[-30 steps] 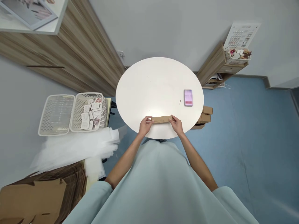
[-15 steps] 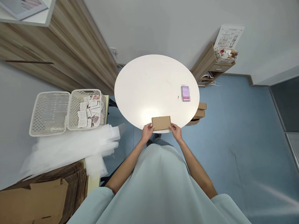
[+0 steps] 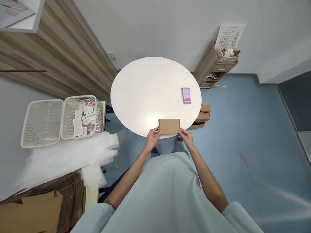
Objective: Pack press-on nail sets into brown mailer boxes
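Observation:
A small brown cardboard box [image 3: 169, 126], closed on top, is at the near edge of the white oval table [image 3: 145, 84]. My left hand [image 3: 153, 137] grips its left near corner between thumb and fingers. At the right near corner, my right hand [image 3: 186, 137] pinches the box the same way. Whether the box rests on the table or is lifted slightly, I cannot tell. A purple pack [image 3: 186, 95], blurred by pixels, lies farther off on the table's right side, apart from both hands.
On the left stand a white lidded basket [image 3: 79, 117] with small packets, a pile of white translucent sheets [image 3: 70, 155] and stacked flat cardboard [image 3: 31, 210]. Brown boxes [image 3: 204, 116] are stacked low beyond the table's right edge. A wooden cabinet [image 3: 213, 69] stands against the wall.
The head view has shifted, so the table and basket sit farther left in the picture. The box has straightened slightly and appears a little larger; both hands still hold it.

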A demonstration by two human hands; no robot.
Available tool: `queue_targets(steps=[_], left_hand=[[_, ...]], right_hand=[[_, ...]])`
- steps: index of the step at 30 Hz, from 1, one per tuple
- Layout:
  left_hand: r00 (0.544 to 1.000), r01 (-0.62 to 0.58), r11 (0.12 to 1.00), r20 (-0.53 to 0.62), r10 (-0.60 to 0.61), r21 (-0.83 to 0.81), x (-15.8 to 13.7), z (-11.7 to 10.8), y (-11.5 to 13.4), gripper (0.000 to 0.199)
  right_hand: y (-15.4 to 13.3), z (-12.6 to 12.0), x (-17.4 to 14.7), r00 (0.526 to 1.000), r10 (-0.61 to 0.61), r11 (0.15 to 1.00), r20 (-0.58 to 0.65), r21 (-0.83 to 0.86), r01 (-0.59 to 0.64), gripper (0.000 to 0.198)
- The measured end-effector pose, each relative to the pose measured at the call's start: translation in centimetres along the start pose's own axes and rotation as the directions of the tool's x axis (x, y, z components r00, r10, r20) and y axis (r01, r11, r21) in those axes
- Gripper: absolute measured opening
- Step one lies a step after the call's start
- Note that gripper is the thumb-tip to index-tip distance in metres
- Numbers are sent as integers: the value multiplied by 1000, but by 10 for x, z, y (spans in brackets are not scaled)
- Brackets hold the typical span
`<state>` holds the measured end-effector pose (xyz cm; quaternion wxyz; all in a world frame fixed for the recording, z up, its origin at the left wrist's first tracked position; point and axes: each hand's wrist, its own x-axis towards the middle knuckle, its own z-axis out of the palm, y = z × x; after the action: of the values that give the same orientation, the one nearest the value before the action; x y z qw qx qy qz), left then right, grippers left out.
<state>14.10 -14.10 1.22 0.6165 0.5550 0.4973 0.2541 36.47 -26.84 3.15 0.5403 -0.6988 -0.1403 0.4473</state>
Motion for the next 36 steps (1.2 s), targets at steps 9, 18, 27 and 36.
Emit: queue_targets(steps=[9, 18, 27, 36], left_hand=[[997, -37, 999, 74, 35, 28, 39, 135, 38, 48], [984, 2, 989, 175, -28, 145, 93, 346, 68, 50], [932, 224, 901, 188, -309, 371, 138, 449, 56, 48], [859, 386, 854, 203, -471, 349, 192, 497, 22, 37]], right_hand=[[-44, -124, 68, 999, -4, 996, -41, 89, 8, 68], [-63, -321, 167, 992, 84, 994, -95, 76, -77, 59], [-30, -411, 234, 960, 266, 961, -92, 101, -256, 60], [15, -434, 305, 925, 367, 925, -98, 144, -352, 61]])
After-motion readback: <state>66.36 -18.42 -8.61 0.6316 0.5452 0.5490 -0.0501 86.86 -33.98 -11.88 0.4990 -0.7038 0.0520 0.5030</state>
